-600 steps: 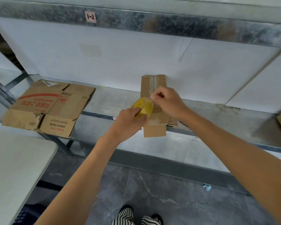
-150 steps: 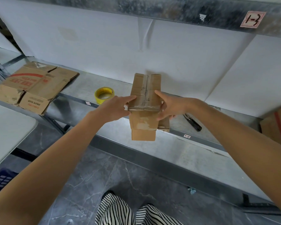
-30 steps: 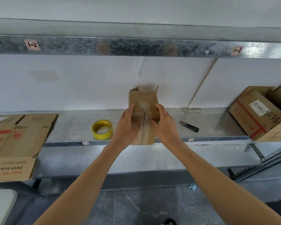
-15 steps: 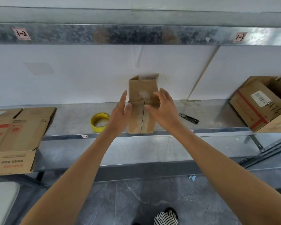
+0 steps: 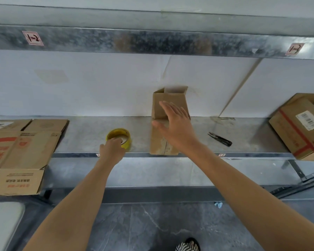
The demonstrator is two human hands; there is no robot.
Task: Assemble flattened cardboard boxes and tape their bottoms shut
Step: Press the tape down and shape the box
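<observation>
At the shelf's [image 5: 83, 136] front edge stands the small box [image 5: 170, 96], right hand [image 5: 176, 124] spread open before it; left hand [image 5: 111, 149] grips the tape roll [image 5: 128, 141], bare shelf between.

Grey metal shelf [image 5: 83, 134] with a small cardboard box [image 5: 170, 96] standing upright on it. Left of that box sits a yellow tape roll [image 5: 127, 140], further left some flattened boxes [image 5: 25, 147] overhanging the front edge. Right of it are black snips [image 5: 219, 139], then a bigger box [image 5: 297, 129]
</observation>
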